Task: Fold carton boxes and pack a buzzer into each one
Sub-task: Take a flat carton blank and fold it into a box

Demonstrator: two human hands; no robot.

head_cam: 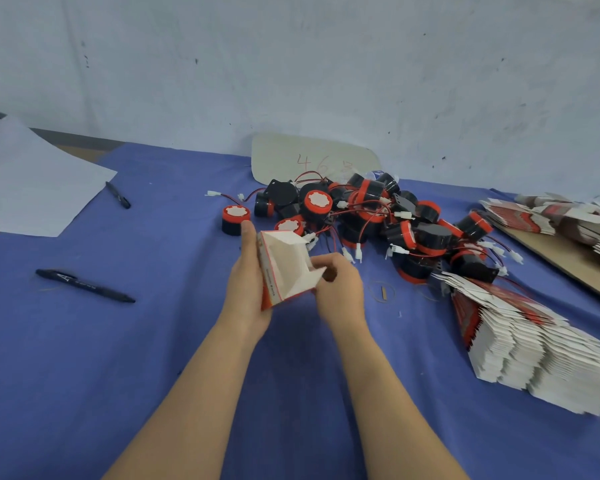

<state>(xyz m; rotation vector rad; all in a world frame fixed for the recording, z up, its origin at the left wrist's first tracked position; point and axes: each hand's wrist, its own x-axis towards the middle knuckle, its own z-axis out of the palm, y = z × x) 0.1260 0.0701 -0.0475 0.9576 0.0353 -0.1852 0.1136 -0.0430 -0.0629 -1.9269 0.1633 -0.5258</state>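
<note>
Both forearms reach in from the bottom over the blue cloth (pixel 125 358). The left hand (pixel 248 282) cups the half-formed carton box (pixel 284 268) from the side, thumb running up its red edge and the fingers hidden behind it. The right hand (pixel 340 289) has its fingers curled in, pinching a flap at the box's right corner. The box is held just above the cloth with its white inside facing up.

Off to the right is a fanned stack of flat cartons (pixel 534 351), and left of the hands lies a black pen (pixel 84 285). A rubber band (pixel 381 291) lies just right of the right hand. Just behind the box is the pile of black-and-red buzzers (pixel 378 216) with tangled wires, and one lone buzzer (pixel 235 220) stands upright near the left thumb tip. Further back there's a second pen (pixel 118 195), a white sheet of paper (pixel 32 181) and a pale card (pixel 309 157) with "463" scrawled on it, leaning at the wall.
</note>
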